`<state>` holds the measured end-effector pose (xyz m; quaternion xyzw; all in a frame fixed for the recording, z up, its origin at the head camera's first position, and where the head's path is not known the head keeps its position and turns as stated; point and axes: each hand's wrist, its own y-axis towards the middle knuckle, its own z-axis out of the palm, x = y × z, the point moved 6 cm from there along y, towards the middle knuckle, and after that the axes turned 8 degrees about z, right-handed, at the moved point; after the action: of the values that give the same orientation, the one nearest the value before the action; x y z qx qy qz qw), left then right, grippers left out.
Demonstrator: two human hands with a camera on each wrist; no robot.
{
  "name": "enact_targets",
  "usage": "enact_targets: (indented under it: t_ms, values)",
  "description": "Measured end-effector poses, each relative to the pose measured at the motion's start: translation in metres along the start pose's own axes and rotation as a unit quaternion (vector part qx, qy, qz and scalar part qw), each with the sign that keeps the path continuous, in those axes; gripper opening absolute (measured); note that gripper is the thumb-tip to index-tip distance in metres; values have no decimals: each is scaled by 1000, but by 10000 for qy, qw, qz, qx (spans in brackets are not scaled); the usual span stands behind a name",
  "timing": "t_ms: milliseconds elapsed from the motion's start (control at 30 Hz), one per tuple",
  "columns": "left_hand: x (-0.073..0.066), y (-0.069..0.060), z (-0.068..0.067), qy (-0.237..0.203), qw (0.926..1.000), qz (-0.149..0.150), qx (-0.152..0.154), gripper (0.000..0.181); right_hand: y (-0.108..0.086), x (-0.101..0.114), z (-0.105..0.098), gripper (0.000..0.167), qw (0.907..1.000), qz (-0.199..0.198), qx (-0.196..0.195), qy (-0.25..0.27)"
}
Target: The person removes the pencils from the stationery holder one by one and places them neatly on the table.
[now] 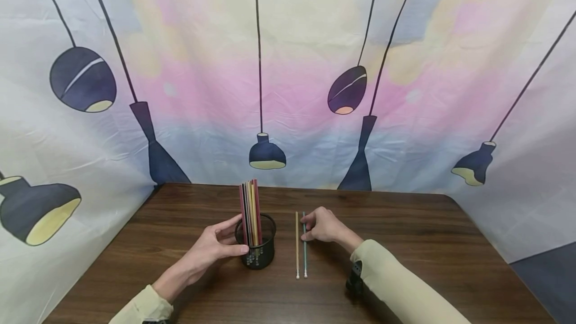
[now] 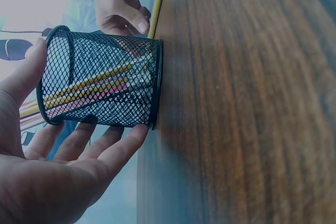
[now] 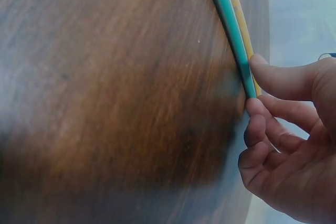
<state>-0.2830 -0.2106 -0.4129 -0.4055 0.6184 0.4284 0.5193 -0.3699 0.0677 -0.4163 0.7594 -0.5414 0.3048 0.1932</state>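
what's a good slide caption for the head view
Left grip around a black mesh cup of pencils, right grip touching a teal pencil beside a yellow pencil.

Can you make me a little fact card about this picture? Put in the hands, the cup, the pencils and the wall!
Left hand: holds the round black wire-mesh cup
Right hand: fingertips on the slim teal pencil
Beside it: a slim yellow pencil, lying nearly parallel
In the cup: a bunch of slim multicoloured pencils
Table: brown, wood-grained
Behind: pastel cloth printed with dark hanging lamps
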Motion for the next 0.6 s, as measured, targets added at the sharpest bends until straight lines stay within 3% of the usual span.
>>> enact_targets:
  t_ms: [600]
  values:
    - [-1,0,0,-6,10000,20,-10,89,1,-2,0,41,10000,30,0,-7]
